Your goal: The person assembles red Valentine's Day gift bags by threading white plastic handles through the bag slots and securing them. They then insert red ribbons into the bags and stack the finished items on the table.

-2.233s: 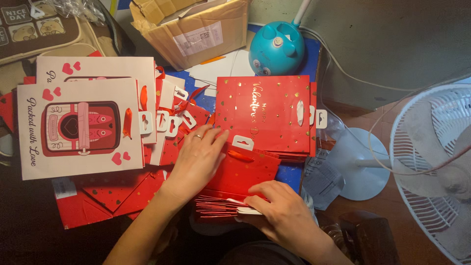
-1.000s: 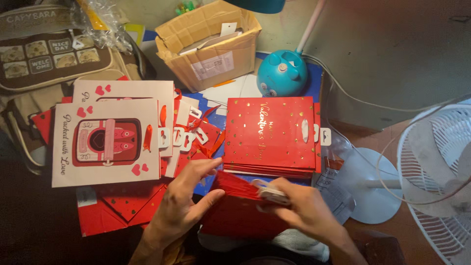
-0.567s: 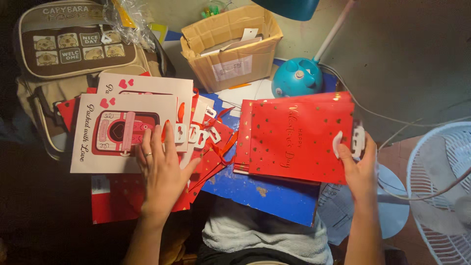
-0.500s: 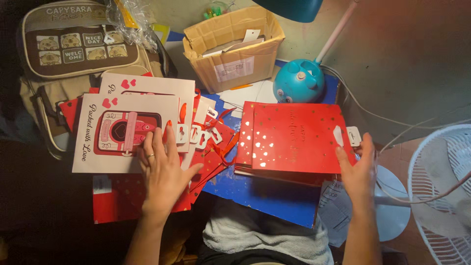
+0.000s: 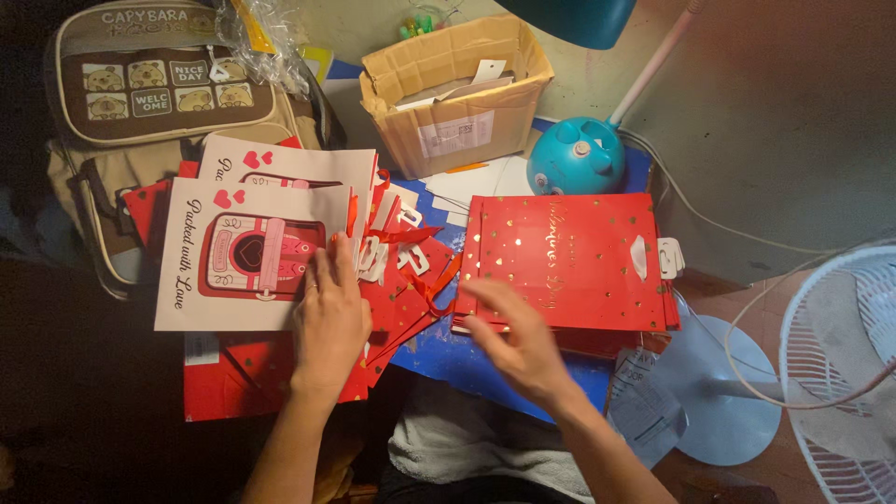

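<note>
My left hand [image 5: 329, 317] lies flat, fingers spread, on the right edge of a white gift bag with pink hearts [image 5: 238, 252] that tops a pile of flat bags. Loose red bags with ribbons and white tags [image 5: 403, 280] fan out beside it. My right hand [image 5: 518, 341] hovers blurred and empty over the near left corner of a neat stack of red gold-speckled bags [image 5: 574, 257], fingers apart. Both piles rest on a blue table top [image 5: 467, 359].
An open cardboard box [image 5: 457, 89] stands at the back, a teal lamp base [image 5: 574, 154] with its pole beside it. A tan backpack [image 5: 154, 103] lies at the upper left. A white floor fan [image 5: 831, 373] stands at the right, with cables trailing.
My right hand has left the right edge of the red stack and swung across to its near left corner. My left hand has stayed on the white bag pile.
</note>
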Motion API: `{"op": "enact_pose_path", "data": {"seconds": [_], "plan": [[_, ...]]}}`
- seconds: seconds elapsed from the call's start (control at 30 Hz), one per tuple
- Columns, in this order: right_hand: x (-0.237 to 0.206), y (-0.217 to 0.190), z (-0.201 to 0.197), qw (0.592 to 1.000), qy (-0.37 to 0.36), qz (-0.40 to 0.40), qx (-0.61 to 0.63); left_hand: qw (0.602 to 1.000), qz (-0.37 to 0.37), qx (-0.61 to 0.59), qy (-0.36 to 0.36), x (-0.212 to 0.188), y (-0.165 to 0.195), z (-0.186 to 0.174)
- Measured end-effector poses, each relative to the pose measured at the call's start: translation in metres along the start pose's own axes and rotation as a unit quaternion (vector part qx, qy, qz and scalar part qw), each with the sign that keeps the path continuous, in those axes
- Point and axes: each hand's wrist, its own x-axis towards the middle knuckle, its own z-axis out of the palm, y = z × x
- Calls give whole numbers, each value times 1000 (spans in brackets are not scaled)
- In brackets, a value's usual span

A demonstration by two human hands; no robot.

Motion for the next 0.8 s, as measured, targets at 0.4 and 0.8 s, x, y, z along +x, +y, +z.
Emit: {"op": "enact_pose_path", "data": {"seconds": [0.4,0.8], "plan": [[25,28,94,809,-30,171,561,970,110,-206,-75,-56,67,-52],[17,56,16,836,45,91,539,914,199,-353,-4,-60,55,-86]]}}
